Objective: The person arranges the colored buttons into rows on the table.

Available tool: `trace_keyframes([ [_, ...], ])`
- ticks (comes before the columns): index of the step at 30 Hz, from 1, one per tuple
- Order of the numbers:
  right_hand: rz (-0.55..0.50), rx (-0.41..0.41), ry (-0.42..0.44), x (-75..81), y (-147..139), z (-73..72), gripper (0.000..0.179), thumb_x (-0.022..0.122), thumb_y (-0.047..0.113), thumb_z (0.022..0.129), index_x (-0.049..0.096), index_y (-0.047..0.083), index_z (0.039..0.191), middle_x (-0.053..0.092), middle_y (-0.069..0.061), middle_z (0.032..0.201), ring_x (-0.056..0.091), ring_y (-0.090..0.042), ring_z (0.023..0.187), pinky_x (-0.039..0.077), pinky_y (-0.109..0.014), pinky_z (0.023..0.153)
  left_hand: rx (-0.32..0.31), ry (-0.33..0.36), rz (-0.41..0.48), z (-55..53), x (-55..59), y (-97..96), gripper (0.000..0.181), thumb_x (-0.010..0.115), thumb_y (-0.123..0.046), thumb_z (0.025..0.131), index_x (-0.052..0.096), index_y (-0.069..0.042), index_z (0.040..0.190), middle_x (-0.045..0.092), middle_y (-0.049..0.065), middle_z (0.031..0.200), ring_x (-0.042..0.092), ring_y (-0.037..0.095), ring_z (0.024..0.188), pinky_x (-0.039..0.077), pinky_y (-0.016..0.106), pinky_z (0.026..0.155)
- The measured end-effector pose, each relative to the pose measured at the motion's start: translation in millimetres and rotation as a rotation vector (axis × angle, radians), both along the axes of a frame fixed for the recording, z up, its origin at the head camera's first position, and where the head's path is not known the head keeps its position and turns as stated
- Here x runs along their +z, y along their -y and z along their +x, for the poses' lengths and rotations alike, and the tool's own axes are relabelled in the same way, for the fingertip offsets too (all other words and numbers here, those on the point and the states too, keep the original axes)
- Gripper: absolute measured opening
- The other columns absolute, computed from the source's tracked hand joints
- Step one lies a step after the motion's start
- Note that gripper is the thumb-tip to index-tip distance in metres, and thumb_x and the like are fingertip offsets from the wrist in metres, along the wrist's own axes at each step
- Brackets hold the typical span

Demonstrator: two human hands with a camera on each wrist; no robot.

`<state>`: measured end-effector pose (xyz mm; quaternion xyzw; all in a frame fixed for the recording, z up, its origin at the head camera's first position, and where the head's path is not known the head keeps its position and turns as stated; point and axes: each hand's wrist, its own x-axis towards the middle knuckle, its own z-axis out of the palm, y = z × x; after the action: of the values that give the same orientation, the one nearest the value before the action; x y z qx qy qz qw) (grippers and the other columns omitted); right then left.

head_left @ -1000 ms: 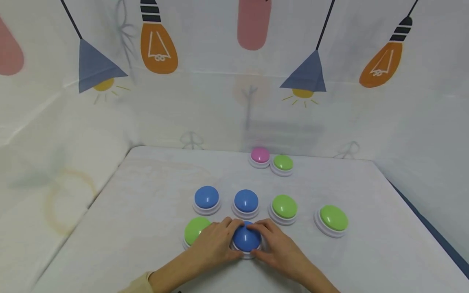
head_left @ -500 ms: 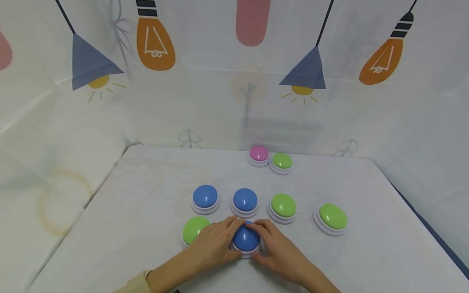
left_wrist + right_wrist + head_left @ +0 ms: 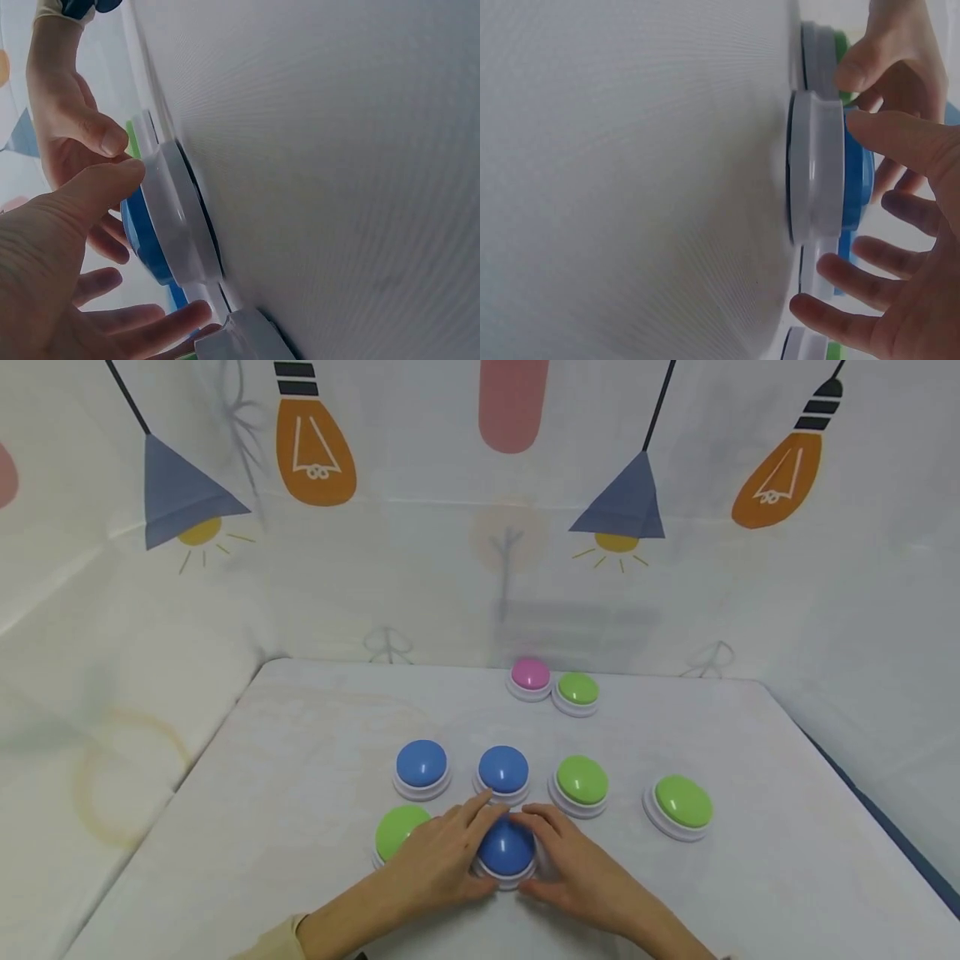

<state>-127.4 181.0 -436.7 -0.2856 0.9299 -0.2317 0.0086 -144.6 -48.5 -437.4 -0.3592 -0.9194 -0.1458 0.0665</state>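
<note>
Sleeve [image 3: 279, 939] is showing at the bottom left. Past it, the left hand [image 3: 442, 856] and the right hand [image 3: 581, 877] are curving around the front button [image 3: 507, 847], one on each side. It is sitting flat on the white table [image 3: 300, 827]. The left thumb [image 3: 105, 184] and the right thumb [image 3: 889, 135] are lying at its near side. The other fingers [image 3: 862, 281] are lying spread and a bit bent, and they are not pinching anything. I cannot tell if the thumbs are pressing.

The button is looking light, hard and stiff, like plastic. Its shiny blue top [image 3: 859, 187] is likely being slippery, and pushing there may be making it go down. Anyone lifting it should be holding the white base [image 3: 817, 172] by its two sides. It is not looking easy to break.

The left green button [image 3: 397, 833] is partly hiding behind the left hand. Farther on, two blue buttons [image 3: 422, 764] [image 3: 503, 767] and two green buttons [image 3: 582, 780] [image 3: 683, 802] are making a row. At the back, a pink button [image 3: 530, 674] and a small green one [image 3: 577, 688] are sitting close together, near the wall [image 3: 420, 585].
</note>
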Motion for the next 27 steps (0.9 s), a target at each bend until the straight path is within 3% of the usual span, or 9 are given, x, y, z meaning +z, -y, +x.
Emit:
trace_keyframes([
  [8,-0.025,-0.028,-0.005,7.3,-6,-4.2,0.078,0.083,0.031,0.079,0.044,0.022,0.145,0.047,-0.004,0.142,0.049,-0.025,0.131,0.046,-0.047,0.103,-0.023,-0.002,-0.017,-5.4,9.7,0.2,0.090,0.082,-0.054,0.073,0.042,-0.015,0.145,0.047,0.014,0.148,0.060,0.028,0.118,0.056,0.043,0.088],
  [15,-0.041,-0.035,-0.027,21.9,-11,-12.5,0.078,0.082,0.030,0.080,0.042,0.022,0.147,0.043,-0.005,0.145,0.048,-0.028,0.132,0.048,-0.047,0.101,-0.035,0.022,-0.012,-18.8,32.7,5.5,0.090,0.079,-0.057,0.075,0.043,-0.014,0.146,0.045,0.013,0.149,0.056,0.031,0.127,0.051,0.044,0.098],
  [19,-0.047,-0.038,-0.038,33.6,-13,-19.8,0.077,0.081,0.031,0.082,0.041,0.020,0.148,0.042,-0.006,0.147,0.049,-0.027,0.132,0.049,-0.045,0.101,-0.038,0.039,0.024,-27.3,46.8,5.3,0.086,0.079,-0.055,0.077,0.044,-0.016,0.146,0.044,0.012,0.151,0.054,0.029,0.129,0.053,0.045,0.095],
  [22,-0.037,-0.039,-0.071,41.1,-15,-25.8,0.077,0.081,0.032,0.082,0.041,0.019,0.148,0.042,-0.006,0.147,0.047,-0.027,0.133,0.048,-0.045,0.102,-0.054,0.025,0.057,-32.3,53.8,3.1,0.083,0.078,-0.054,0.078,0.046,-0.018,0.145,0.043,0.009,0.151,0.053,0.026,0.130,0.056,0.043,0.090],
  [27,-0.016,-0.036,-0.145,52.0,-16,-39.3,0.078,0.082,0.031,0.082,0.042,0.015,0.147,0.044,-0.010,0.146,0.046,-0.029,0.133,0.048,-0.047,0.102,-0.083,-0.006,0.074,-44.8,64.0,-2.9,0.080,0.077,-0.054,0.080,0.045,-0.018,0.145,0.043,0.009,0.151,0.048,0.025,0.133,0.053,0.043,0.095],
])
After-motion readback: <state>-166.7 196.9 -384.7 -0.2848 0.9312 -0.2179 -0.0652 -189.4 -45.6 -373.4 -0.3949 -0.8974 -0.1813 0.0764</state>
